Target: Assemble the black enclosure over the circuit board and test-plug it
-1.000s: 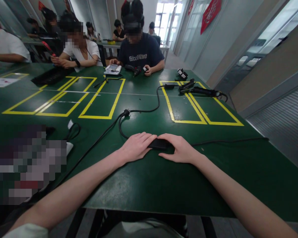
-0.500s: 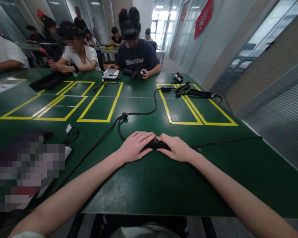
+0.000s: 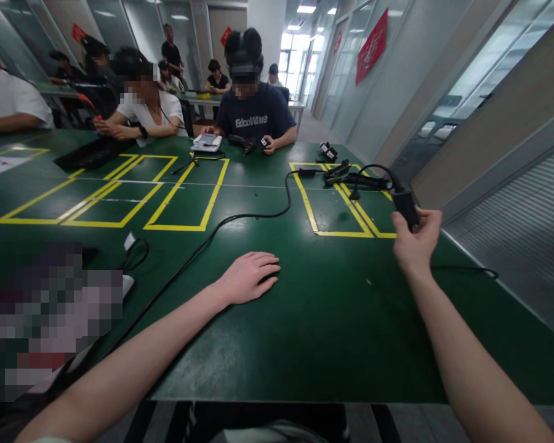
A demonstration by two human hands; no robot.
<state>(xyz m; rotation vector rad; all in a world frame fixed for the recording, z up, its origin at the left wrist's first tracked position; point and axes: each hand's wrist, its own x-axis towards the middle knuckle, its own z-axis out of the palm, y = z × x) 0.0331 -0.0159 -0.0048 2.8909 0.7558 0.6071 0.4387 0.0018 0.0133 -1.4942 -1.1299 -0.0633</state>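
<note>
My left hand lies flat on the green table, its fingers stretched out and holding nothing. Off to the right, my right hand grips a black power adapter raised above the tabletop, thumb on one side and fingers on the other. From the adapter a short black cord loops over to the left, and a dark plug dangles at its end. Another black cable runs beneath my right wrist towards the table's right edge.
Beyond the adapter lies a long black tool over yellow tape outlines. A long black cable crosses the table on the left, near a blurred-out pale item. Opposite sits a person in a dark shirt with a white device.
The black adapter, earlier under both hands at the middle, has been lifted and carried right by my right hand. My left hand has stayed in place, now with nothing under its fingertips.
</note>
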